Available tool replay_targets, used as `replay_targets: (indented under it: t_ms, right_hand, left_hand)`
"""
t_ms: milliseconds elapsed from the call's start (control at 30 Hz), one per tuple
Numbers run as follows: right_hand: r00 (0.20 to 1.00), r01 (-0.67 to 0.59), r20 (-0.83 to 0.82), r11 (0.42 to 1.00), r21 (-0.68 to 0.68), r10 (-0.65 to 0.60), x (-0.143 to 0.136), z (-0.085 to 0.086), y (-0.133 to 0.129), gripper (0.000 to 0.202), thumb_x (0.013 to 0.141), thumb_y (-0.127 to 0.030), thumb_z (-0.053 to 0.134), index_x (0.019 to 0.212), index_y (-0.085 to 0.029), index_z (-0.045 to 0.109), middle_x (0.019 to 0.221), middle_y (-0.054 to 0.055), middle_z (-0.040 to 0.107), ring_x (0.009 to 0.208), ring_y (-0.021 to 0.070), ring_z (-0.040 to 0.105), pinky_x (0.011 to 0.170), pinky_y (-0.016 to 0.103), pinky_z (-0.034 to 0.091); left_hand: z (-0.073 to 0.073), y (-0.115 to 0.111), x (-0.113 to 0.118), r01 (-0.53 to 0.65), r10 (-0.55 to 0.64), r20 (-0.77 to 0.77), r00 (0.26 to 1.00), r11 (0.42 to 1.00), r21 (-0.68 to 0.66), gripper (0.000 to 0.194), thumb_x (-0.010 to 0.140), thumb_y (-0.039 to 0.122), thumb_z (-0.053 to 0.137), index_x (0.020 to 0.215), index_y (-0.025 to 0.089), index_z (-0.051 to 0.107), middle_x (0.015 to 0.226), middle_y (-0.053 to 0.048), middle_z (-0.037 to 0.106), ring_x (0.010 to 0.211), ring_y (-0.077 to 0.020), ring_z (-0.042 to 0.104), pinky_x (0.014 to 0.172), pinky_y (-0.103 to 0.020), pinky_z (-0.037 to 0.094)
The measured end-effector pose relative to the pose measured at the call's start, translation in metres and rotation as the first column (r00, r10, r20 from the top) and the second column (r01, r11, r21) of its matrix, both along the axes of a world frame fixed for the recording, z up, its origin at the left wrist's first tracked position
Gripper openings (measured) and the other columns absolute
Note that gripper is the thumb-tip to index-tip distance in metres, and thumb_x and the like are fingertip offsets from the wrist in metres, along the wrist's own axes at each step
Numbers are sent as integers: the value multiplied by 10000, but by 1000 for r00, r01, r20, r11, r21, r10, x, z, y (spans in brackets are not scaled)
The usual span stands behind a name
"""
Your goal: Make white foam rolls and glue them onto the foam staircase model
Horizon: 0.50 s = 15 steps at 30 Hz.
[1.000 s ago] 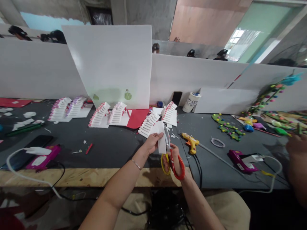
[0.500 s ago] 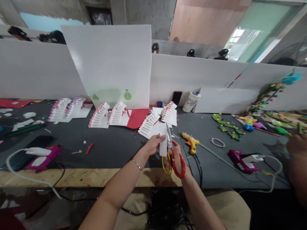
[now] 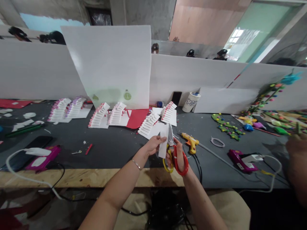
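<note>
Between the thumb and fingers of my left hand (image 3: 154, 145) is a narrow white paper strip (image 3: 163, 145), held upright above the table's front part. My right hand (image 3: 179, 152) grips scissors (image 3: 181, 161) with one red and one yellow handle loop. Their metal blades point away from me, close beside the strip's right edge; whether they touch it I cannot tell. Just beyond my hands stand white stepped paper pieces (image 3: 148, 124) on white cards. A yellow glue gun (image 3: 192, 143) lies to the right of the scissors.
Purple power sockets (image 3: 242, 161) with cables lie at right, and another (image 3: 44, 158) at left beside a dark phone (image 3: 31, 148). A paper cup (image 3: 191, 102) stands at the back. A tall white board (image 3: 112, 64) rises behind. Another person's hand (image 3: 297, 147) shows at far right.
My right hand and the scissors have shifted slightly to the right. The paper strip has tilted a little in my left hand.
</note>
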State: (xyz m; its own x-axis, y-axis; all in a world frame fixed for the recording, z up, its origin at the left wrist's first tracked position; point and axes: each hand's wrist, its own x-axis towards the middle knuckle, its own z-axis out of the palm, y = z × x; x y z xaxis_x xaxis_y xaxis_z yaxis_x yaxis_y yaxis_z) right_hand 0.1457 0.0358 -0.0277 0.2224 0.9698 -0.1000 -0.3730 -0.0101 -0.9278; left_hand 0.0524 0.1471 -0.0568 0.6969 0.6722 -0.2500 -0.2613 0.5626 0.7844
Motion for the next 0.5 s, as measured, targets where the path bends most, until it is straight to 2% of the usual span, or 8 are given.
replay_targets:
  t_ms: [200,300,400,500]
  right_hand:
    - [997,42,70,999,-22,-40,2,1,-2,737,770,-763,454,1310,-286,299,481,-129,448,280,71,336,248,160,309]
    - [994,65,83,998,-2,-65,10,7,-1,758,754,-788,437,1292,-269,316,470,-127,424,282,69,325,251,160,299]
    - [981,96,169,995,14,-97,33,17,5,791,737,-786,461,1304,-260,293,479,-120,444,286,79,329,258,178,300]
    - [905,191,393,981,-29,-165,77,20,16,819,686,-718,590,1306,-262,310,512,-119,466,322,84,364,293,185,314]
  left_hand:
    - [-2,1,1,-3,3,1,1000,1000,-17,381,597,363,856,762,80,662,640,-56,699,507,-127,624,528,-216,482]
    - [-1,1,1,18,-18,4,1000,999,-31,353,634,324,841,825,81,670,698,-80,721,567,-152,661,594,-246,523]
    - [2,2,0,2,0,46,999,999,-53,329,673,289,818,898,114,652,743,-88,736,628,-179,690,644,-282,546]
    - [4,5,-2,-71,82,100,992,991,-115,259,700,252,796,863,136,632,767,-79,741,650,-191,701,665,-308,558]
